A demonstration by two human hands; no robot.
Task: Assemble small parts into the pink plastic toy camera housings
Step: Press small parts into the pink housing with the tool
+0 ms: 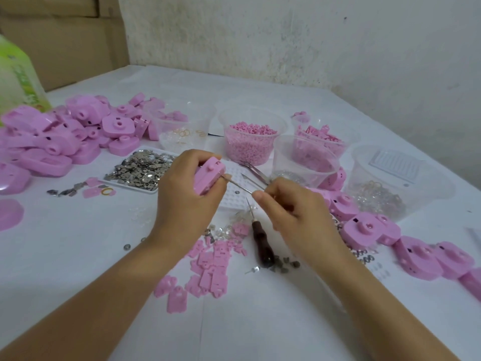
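My left hand (186, 188) grips a pink toy camera housing (208, 175) above the middle of the table, tilted on its side. My right hand (291, 214) pinches a thin metal tool (239, 187) whose tip touches the housing's right edge. A pair of metal tweezers (256, 173) lies just behind the tool, over a white perforated tray (234, 196). A wooden-handled awl (260, 238) lies on the table between my wrists. Small flat pink parts (208, 267) are scattered in front of it.
A heap of pink housings (70, 136) fills the left; more housings (390, 238) trail to the right. Behind stand clear tubs: pink pellets (250, 144), pink pieces (317, 144), rings (182, 128), clear bits (385, 183). A white tray of silver plates (141, 170) is left of my hands.
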